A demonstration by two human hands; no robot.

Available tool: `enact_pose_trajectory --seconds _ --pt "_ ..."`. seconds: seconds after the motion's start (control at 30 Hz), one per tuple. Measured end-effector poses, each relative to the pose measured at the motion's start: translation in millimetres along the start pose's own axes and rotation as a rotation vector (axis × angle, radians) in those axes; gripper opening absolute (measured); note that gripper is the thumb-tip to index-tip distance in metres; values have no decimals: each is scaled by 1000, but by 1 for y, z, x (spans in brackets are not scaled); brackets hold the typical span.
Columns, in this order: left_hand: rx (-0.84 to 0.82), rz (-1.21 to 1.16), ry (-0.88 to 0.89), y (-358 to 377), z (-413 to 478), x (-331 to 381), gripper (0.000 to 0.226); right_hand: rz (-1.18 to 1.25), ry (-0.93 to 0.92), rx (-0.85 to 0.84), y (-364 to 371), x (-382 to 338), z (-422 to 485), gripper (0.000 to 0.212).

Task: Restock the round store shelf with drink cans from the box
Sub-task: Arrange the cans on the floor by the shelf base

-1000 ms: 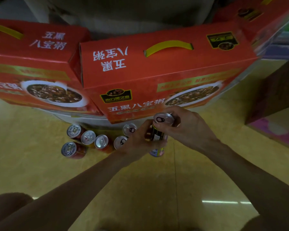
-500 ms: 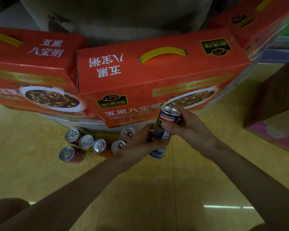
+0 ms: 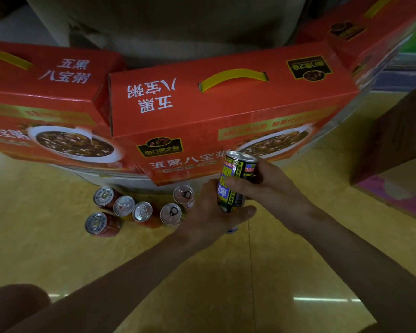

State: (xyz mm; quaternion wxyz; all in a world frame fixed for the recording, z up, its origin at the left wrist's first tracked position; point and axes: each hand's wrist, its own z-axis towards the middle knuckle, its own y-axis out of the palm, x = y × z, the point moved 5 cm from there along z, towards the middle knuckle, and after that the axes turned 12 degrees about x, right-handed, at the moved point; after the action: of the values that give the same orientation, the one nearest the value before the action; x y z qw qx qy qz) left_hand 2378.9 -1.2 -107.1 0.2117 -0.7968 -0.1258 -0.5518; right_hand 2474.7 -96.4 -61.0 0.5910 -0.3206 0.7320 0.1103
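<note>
Since 1.0 s ago: the can (image 3: 231,174) has come up off vertical. Then its lid faced the camera; now the label side does, and the lid end tips away toward the red carton (image 3: 226,104) behind it.

Right hand (image 3: 274,188): grip closed round the can at mid-body. Thumb (image 3: 238,182) lies across the yellow, blue and black label; the other fingers wrap behind, out of sight. The can is off the floor, in front of the carton's lower edge.

Left hand (image 3: 209,212): back of hand to the camera, just below and left of the can. Its thumb (image 3: 245,210) runs along the can's bottom rim, touching it. The remaining fingers fold under the palm and are hidden. A blue-and-white sliver (image 3: 232,229) shows beneath the hand; cannot tell what it is, nor whether this grip is closed on it.

Six floor cans (image 3: 142,211) stand upright on the yellow floor (image 3: 202,284) in a loose cluster, lids up, left of the left hand and just in front of the round shelf (image 3: 120,181), whose pale rim shows under the cartons. Two more cartons (image 3: 46,92) flank the middle one on the shelf top.

Brown cardboard box (image 3: 399,140) sits at the right, well apart from both hands.
</note>
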Motion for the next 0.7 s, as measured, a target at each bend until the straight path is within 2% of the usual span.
enact_pose_trajectory --seconds 0.07,0.17,0.27,0.4,0.5,0.57,0.7 --pt "-9 11 -3 -2 -1 4 49 11 4 49 -4 0 4 52" --pt "-81 -45 -55 -3 -3 5 55 36 46 89 -10 4 8 55" --pt "-153 -110 -96 -4 -4 5 52 45 51 57 -12 3 7 42" --pt "-102 -46 -54 -4 -2 2 62 54 38 -11 -9 -2 4 28" --pt "-44 3 -34 -4 -1 2 69 -11 14 -58 -2 -4 1 34" --pt "-62 18 -3 -1 -2 2 73 -62 -21 -68 3 -7 -1 43" --pt "-59 29 10 -1 -6 5 64 -78 -25 -15 0 -6 2 37"
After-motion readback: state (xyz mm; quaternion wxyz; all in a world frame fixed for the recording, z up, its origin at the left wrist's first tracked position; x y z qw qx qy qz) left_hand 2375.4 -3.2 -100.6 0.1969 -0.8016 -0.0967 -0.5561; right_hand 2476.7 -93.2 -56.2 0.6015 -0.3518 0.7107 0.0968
